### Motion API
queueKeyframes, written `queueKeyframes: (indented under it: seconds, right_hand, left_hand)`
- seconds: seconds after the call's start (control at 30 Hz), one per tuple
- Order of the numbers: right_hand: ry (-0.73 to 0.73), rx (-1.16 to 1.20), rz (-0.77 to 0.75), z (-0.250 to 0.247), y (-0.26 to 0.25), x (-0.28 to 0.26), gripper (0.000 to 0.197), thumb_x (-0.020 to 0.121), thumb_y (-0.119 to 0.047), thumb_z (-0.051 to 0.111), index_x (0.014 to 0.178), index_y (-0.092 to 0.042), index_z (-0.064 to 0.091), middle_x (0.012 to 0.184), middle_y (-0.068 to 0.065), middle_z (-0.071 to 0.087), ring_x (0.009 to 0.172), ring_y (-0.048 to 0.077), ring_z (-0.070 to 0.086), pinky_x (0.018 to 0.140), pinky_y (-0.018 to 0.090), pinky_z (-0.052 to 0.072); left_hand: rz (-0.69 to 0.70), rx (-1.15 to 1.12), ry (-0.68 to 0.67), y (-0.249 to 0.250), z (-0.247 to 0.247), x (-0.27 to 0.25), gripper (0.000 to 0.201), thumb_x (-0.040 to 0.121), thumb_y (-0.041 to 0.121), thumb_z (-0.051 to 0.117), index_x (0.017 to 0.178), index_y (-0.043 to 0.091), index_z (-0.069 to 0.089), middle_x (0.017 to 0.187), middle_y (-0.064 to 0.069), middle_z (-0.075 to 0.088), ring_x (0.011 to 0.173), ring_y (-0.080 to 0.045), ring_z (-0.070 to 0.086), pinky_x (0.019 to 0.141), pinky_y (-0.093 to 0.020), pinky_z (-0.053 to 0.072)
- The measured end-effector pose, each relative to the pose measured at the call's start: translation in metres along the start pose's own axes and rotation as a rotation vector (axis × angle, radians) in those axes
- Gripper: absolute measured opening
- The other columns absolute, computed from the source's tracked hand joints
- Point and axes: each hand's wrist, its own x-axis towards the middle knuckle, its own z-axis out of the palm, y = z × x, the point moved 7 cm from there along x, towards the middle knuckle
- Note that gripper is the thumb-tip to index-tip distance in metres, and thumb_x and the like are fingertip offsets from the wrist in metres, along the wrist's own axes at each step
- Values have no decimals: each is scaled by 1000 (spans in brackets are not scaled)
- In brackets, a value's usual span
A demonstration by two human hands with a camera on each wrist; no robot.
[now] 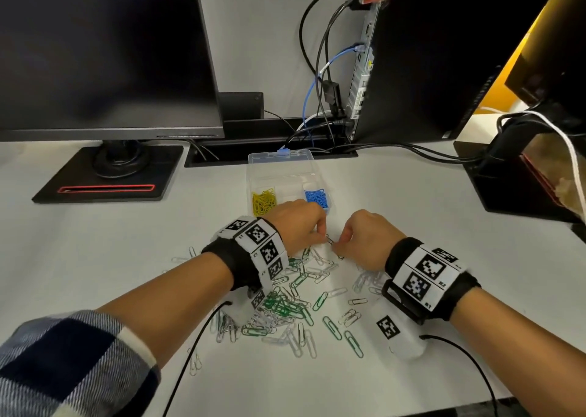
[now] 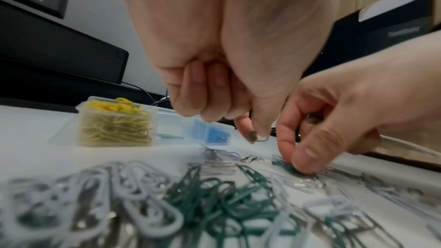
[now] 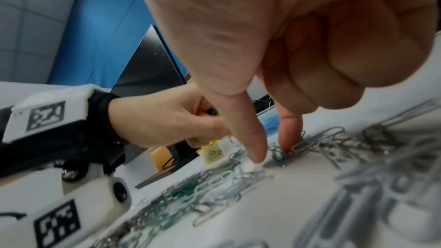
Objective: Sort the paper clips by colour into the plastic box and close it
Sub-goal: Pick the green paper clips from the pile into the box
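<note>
The left hand (image 2: 226,74) pinches green clips (image 2: 253,136) between thumb and forefinger, other fingers curled. The right hand (image 2: 334,120), thumb and forefinger a little apart, presses down on a green clip (image 3: 279,155) in the pile (image 1: 295,302). Clips are light, stiff, slick wire, likely to tangle; best pinched flat across the loops. Green, white and silver lie mixed on the desk (image 1: 95,274), just before the open box (image 1: 280,169) holding yellow (image 1: 263,199) and blue (image 1: 318,197).

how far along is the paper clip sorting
Done: yellow paper clips and blue paper clips sit in separate compartments of the clear plastic box. In hand: the left hand pinches green clips; the right hand picks at the pile. Left: green, white and silver clips on the table, lid open.
</note>
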Motion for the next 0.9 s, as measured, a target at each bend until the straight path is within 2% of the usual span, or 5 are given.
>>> queueKeyframes:
  seconds: [0.23, 0.6, 0.73, 0.8, 0.9]
  right_hand:
    - [-25, -63, -21, 5, -2, 3, 23, 79, -30, 72, 90, -11, 62, 91, 4, 65, 83, 21, 62, 77, 34, 55]
    - [-32, 11, -29, -3, -5, -7, 26, 89, -24, 60, 93, 1, 67, 92, 16, 67, 76, 18, 60, 69, 29, 50]
    - [-88, 549, 40, -10, -2, -19, 28, 93, -21, 49, 67, -11, 46, 61, 3, 41, 48, 14, 33, 45, 24, 28]
    - [-189, 1020, 130, -5, 3, -26, 28, 88, -17, 44, 66, -21, 27, 59, -2, 20, 47, 12, 13, 42, 22, 15]
    - [-467, 1520, 149, 5, -2, -41, 19, 80, -22, 38, 64, -21, 27, 59, -5, 12, 50, 11, 8, 42, 23, 11]
  left_hand:
    - [-84, -289, 79, -25, -8, -12, 20, 102, 23, 40, 97, 15, 57, 72, 6, 53, 61, -6, 46, 59, -25, 37]
    - [-63, -545, 342, -31, -20, -48, 35, 106, 19, 27, 71, 18, 32, 65, 3, 36, 55, -6, 32, 55, -18, 30]
    - [-62, -682, 337, -33, -24, -57, 34, 105, 17, 30, 71, 15, 33, 62, 4, 33, 48, -3, 29, 51, -18, 27]
    - [-72, -846, 289, -30, -26, -62, 32, 105, 16, 29, 73, 12, 34, 59, 6, 30, 44, -2, 25, 45, -15, 25]
    - [-124, -1109, 249, -31, -27, -68, 31, 106, 16, 25, 77, 13, 37, 54, 11, 27, 43, -4, 19, 40, -17, 16]
